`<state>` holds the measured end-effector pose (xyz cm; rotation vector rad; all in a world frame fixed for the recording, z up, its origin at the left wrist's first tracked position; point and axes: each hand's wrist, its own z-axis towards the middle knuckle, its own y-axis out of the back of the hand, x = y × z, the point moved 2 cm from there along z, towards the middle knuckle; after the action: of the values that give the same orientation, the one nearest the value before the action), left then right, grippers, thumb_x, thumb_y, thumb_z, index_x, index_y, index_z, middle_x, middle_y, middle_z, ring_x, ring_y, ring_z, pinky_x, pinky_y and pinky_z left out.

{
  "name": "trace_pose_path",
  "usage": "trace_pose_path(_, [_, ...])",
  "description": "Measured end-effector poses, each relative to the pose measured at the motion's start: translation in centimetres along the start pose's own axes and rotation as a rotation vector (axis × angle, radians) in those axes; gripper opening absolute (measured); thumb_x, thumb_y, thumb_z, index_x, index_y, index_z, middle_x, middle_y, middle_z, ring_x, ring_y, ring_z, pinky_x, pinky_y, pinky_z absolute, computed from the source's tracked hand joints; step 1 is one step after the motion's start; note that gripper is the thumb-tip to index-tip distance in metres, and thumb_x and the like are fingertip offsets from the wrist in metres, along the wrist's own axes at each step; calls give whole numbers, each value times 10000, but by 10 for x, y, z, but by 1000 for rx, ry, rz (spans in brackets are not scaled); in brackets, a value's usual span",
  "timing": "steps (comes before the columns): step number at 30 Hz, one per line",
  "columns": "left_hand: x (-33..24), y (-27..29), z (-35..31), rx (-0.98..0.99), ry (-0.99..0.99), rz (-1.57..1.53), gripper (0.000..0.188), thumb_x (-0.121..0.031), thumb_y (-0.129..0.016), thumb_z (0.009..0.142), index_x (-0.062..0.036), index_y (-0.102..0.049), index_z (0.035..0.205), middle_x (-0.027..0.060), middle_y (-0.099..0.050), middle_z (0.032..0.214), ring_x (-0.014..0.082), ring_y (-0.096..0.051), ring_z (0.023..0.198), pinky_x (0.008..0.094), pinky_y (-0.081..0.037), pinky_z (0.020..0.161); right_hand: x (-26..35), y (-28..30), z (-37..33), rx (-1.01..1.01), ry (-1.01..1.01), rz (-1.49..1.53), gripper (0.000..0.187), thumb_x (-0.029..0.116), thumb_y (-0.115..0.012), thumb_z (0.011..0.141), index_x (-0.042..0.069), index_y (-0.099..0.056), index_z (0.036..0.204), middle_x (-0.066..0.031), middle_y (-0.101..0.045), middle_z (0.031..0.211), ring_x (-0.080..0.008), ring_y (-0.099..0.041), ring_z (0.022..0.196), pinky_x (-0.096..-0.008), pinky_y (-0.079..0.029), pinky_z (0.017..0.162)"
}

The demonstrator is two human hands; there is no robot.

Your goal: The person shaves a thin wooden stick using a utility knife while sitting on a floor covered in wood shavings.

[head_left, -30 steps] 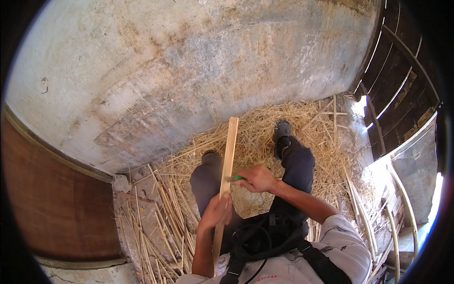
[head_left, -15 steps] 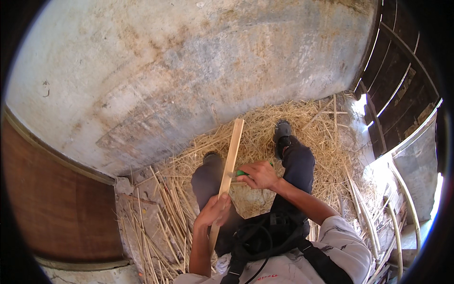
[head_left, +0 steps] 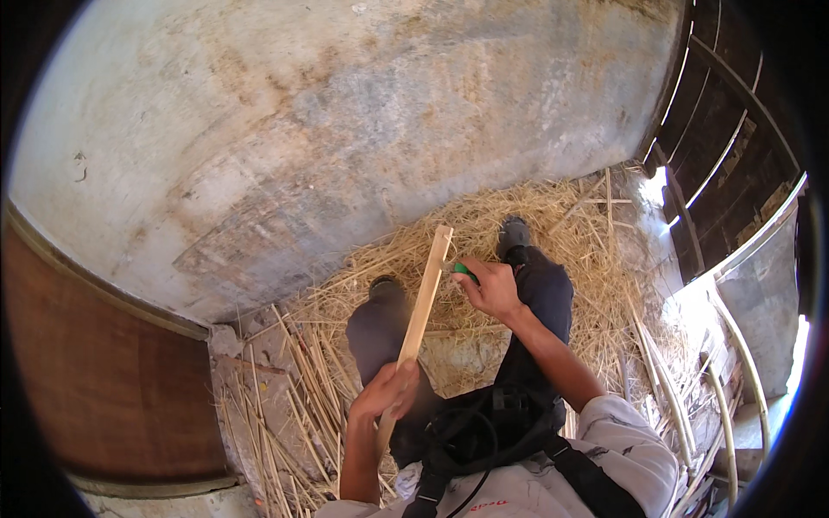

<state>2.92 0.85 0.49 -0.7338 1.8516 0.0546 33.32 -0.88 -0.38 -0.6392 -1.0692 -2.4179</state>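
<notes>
My left hand (head_left: 388,390) is closed around the lower part of a long pale wooden strip (head_left: 423,311). The strip slants up and away from me between my legs, its far end free. In my right hand (head_left: 494,290), closed, is a green-handled knife (head_left: 465,273). Its small blade, hard to make out, lies close to the strip's right edge near the upper end. A thin curl of wood seems to stand out from that edge, just above the blade.
Straw and shavings (head_left: 561,207) cover the floor around my feet. Long thin sticks (head_left: 319,380) lie at the left, and thicker poles (head_left: 730,423) at the right. A stained wall (head_left: 363,147) rises ahead. A brown panel (head_left: 104,354) is at the left, dark slatted boards (head_left: 717,129) at the right.
My right hand and the knife have moved up along the strip, away from me. The strip's far end has shifted slightly right and down. My left hand keeps its grip.
</notes>
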Motion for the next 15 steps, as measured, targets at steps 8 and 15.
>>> trace_pose_path(8, [18,8,-5,113,30,194,532,-443,-402,1172,-91,-459,777,-21,-369,550,131,-457,379,281,-402,367,-50,16,29,-266,-337,29,367,346,-599,1099,2,-722,1068,-149,-592,649,-287,-591,553,-410,-444,574])
trace_pose_path(15, [20,16,-7,182,61,165,482,-438,-439,1158,-72,-512,852,-15,-435,560,135,-524,419,279,-406,385,-34,2,17,-121,-517,417,452,413,-530,1119,-8,-684,1063,-126,-567,694,-228,-563,636,-400,-461,636])
